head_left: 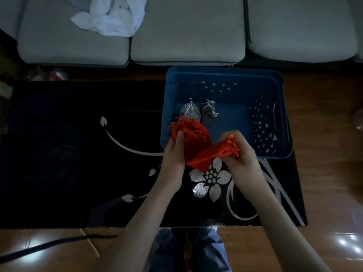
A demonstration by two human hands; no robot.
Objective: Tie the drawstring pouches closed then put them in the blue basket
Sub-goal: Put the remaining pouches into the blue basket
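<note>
My left hand [173, 152] grips a red drawstring pouch [191, 134] with its gathered mouth pointing up, over the near left corner of the blue basket [225, 75]. In my right hand [238, 152] a second red pouch [210, 156] is pinched at its neck, its body stretching down-left toward the first one. The two red pouches touch or overlap in the middle. Two grey pouches [188, 109] [209, 113] with white tied cords lie on the basket floor at its left side.
The basket stands on a black glass table [78, 154] with a silver flower pattern. A grey sofa [186, 36] runs along the far side, with a white cloth [110, 16] on it. Wooden floor [324, 173] lies to the right and near me.
</note>
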